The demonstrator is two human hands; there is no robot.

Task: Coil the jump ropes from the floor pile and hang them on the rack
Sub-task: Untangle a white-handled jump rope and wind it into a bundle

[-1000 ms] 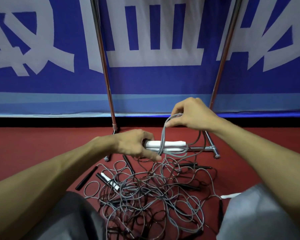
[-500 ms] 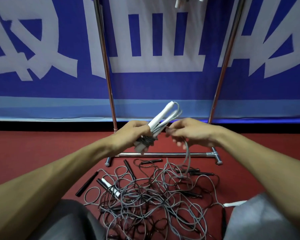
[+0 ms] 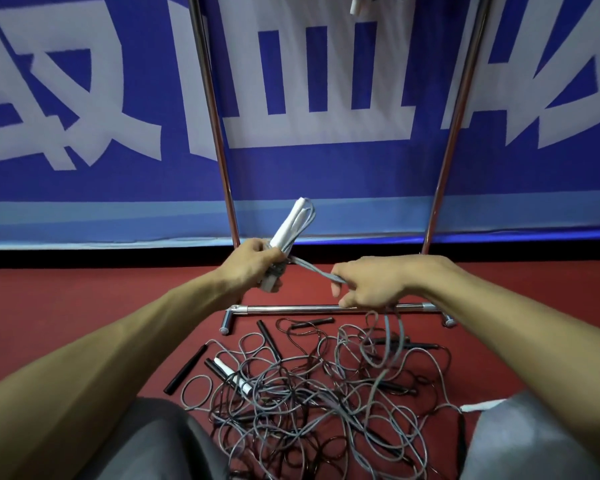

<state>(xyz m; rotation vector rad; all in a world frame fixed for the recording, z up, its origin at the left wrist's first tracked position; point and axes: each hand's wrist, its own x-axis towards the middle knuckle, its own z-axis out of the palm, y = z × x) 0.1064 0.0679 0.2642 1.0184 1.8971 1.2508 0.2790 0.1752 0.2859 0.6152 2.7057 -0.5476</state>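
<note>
My left hand [image 3: 253,268] grips the white handles [image 3: 290,225] of a grey jump rope, tilted up to the right, with rope turns wound round them near my fist. My right hand [image 3: 368,284] pinches the doubled grey cord [image 3: 314,270] pulled taut from the handles; the rest of that cord hangs from my right hand down to the floor. Below lies the tangled pile of grey and black ropes [image 3: 312,389] with black and white handles. The chrome rack [image 3: 329,309] stands just behind my hands, its two uprights rising at the wall.
White handles [image 3: 357,3] hang at the top edge between the rack's uprights. A loose black handle [image 3: 186,368] lies left of the pile. My knees in grey fabric [image 3: 520,441] frame the pile. A blue and white banner [image 3: 326,168] covers the wall behind.
The handles went from lying level to tilted upward in my left hand. My right hand came down from above the handles and out to the right, drawing the cord taut.
</note>
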